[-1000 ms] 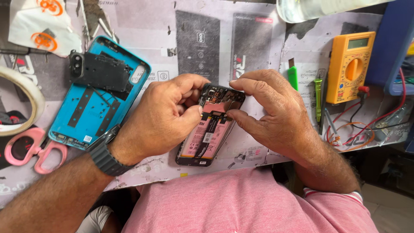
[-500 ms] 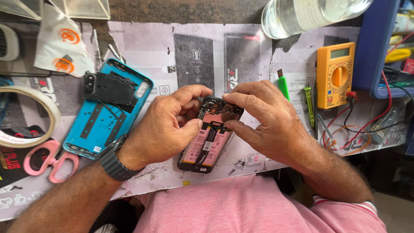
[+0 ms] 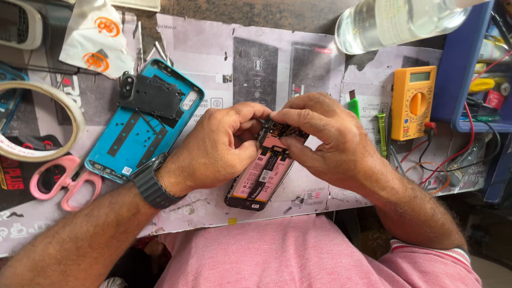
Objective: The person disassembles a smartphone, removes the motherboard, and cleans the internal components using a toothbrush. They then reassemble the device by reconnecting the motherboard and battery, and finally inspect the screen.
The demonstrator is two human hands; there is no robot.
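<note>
An opened phone (image 3: pixel 261 178) with a pink battery and a bare circuit board lies tilted near the bench's front edge. My left hand (image 3: pixel 216 149) grips its upper left side, thumb pressed against the board. My right hand (image 3: pixel 325 138) covers the phone's top end from the right, fingertips pinching at the board. What the fingertips hold is hidden. A blue phone back cover (image 3: pixel 141 125) lies to the left, inside up, with a black plastic shield (image 3: pixel 152 96) resting on its top.
Pink scissors (image 3: pixel 61 181) and a tape roll (image 3: pixel 37 122) lie at the left. An orange multimeter (image 3: pixel 412 101) with red and black leads, a green tool (image 3: pixel 381 133) and a blue bin (image 3: pixel 469 69) stand at the right. A clear bottle (image 3: pixel 394 21) lies at the back.
The view has shifted, so everything sits lower in the frame. Both hands stay on the phone's top end, fingers slightly rearranged.
</note>
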